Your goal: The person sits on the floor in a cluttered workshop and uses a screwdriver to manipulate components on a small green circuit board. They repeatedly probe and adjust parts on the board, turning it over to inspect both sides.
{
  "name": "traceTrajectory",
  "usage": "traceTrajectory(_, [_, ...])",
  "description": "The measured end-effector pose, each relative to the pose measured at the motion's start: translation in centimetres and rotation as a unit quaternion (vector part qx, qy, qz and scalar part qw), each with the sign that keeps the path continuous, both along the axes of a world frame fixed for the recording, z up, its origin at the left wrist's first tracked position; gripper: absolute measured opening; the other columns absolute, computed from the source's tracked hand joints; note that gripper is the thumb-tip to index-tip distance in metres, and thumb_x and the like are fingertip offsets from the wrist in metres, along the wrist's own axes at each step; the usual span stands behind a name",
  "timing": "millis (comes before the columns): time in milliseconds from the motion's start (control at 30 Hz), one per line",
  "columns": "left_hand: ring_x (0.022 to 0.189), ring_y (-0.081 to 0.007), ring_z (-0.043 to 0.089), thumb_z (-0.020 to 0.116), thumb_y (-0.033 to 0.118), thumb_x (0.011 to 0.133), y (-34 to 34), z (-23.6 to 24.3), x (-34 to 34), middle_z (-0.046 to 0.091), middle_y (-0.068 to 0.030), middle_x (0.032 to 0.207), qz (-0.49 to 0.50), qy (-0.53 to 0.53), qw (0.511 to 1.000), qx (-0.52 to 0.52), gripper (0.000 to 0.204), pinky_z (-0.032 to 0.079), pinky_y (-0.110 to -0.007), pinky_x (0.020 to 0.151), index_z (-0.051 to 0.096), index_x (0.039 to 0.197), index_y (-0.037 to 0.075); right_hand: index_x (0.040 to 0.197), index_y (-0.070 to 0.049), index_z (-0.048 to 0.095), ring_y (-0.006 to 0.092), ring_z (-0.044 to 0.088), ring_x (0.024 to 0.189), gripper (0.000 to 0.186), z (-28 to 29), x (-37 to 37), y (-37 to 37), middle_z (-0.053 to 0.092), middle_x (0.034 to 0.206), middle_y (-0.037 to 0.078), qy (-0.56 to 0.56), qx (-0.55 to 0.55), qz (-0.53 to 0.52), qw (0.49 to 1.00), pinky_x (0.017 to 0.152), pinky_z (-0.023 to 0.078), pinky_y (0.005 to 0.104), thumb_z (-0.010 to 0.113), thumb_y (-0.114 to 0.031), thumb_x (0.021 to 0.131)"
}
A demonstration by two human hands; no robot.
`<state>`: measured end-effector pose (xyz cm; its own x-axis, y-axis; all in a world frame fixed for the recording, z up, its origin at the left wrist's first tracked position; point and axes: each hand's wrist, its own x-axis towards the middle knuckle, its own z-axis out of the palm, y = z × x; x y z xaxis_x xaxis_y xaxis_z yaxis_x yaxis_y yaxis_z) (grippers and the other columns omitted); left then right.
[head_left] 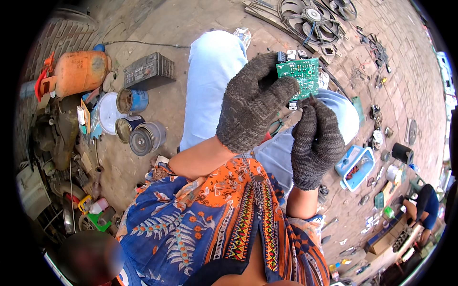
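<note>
— Head view, first note: we see both hands in dark knitted gloves, raised over our knees. What does the left hand (255,102) carry?

— A small green circuit board (301,76). The left grip is clamped on it, thumb across the board's left part and lower edge, the other fingers behind. The board faces us, solder side out, tilted a little, with grey and white components showing along its top edge.

— And the right hand (316,143)?

— Just below the board. Its fingertips (309,106) are pinched together at the board's lower edge, beside a small pale part that sticks out there. We cannot tell whether the tips hold that part or only touch it.

— Where does the board sit in the scene?

— In the air, upper middle, above our pale blue trouser legs (212,81), well clear of the paved ground (396,90).

— Surroundings?

— On our left: an orange plastic jerrycan (78,71), a dark grey battery-like box (149,70), several open tins (138,126) and a white lid lying close together. At the top, a black radiator fan (312,19) on the paving. On our right, a light blue tray (355,167) with small red and dark bits inside, and scattered metal parts around it. Far lower right, another person in blue (424,202) bends over a cardboard box (381,243). Our patterned orange and blue shirt (210,219) fills the lower middle.
</note>
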<state>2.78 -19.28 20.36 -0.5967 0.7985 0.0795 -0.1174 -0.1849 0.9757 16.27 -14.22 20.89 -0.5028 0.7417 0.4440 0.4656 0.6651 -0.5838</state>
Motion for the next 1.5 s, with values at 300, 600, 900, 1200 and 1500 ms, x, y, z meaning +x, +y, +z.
traceTrajectory(300, [0.087,-0.0147,0.06,0.064,0.015,0.084,-0.1,0.9,-0.1,0.063,-0.0102,0.096,-0.024,-0.04,0.999,-0.003,0.034,0.049,-0.028,0.076,0.054,0.11,-0.004,0.1,-0.001,0.065,0.0155,0.063,0.065,0.016,0.9,0.2,-0.3,0.067,0.086,0.01,-0.018,-0.058,-0.01,0.998,0.062,0.049,0.0268,0.058,-0.007,0.086])
traceTrajectory(600, [0.088,-0.0149,0.06,0.064,0.015,0.084,-0.2,1.3,-0.3,0.063,-0.0109,0.097,-0.019,-0.023,0.999,-0.022,0.033,0.049,-0.028,0.077,0.055,0.111,-0.003,0.098,-0.003,0.066,0.0198,0.065,0.074,0.016,1.2,-0.4,-0.1,0.067,0.085,0.01,-0.006,-0.042,-0.013,0.999,0.071,0.05,0.03,0.058,-0.004,0.085])
traceTrajectory(900, [0.089,-0.0149,0.06,0.064,0.015,0.084,-0.1,1.3,-0.1,0.063,-0.0106,0.098,0.007,-0.064,0.998,0.013,0.034,0.049,-0.028,0.077,0.055,0.112,-0.003,0.097,-0.003,0.066,0.0146,0.061,0.062,0.015,0.8,-0.3,0.1,0.067,0.082,0.009,-0.03,-0.012,-0.02,0.999,0.061,0.049,0.0267,0.06,-0.006,0.084])
traceTrajectory(1200, [0.09,-0.0154,0.06,0.064,0.016,0.085,-0.3,1.9,-0.4,0.063,-0.0107,0.099,-0.012,-0.055,0.998,-0.017,0.034,0.049,-0.029,0.078,0.055,0.112,-0.002,0.097,-0.003,0.067,0.0226,0.066,0.073,0.016,1.3,-0.9,0.2,0.067,0.085,0.012,-0.026,-0.001,-0.018,1.0,0.07,0.05,0.0311,0.06,-0.004,0.082])
traceTrajectory(1500, [0.09,-0.0148,0.06,0.063,0.015,0.085,-0.3,1.1,-0.2,0.063,-0.0097,0.1,0.0,-0.075,0.997,0.014,0.033,0.049,-0.029,0.078,0.055,0.112,-0.002,0.096,-0.003,0.067,0.0234,0.067,0.074,0.015,1.5,-0.8,0.0,0.068,0.086,0.012,-0.05,0.001,-0.019,0.999,0.071,0.051,0.0316,0.06,-0.004,0.083])
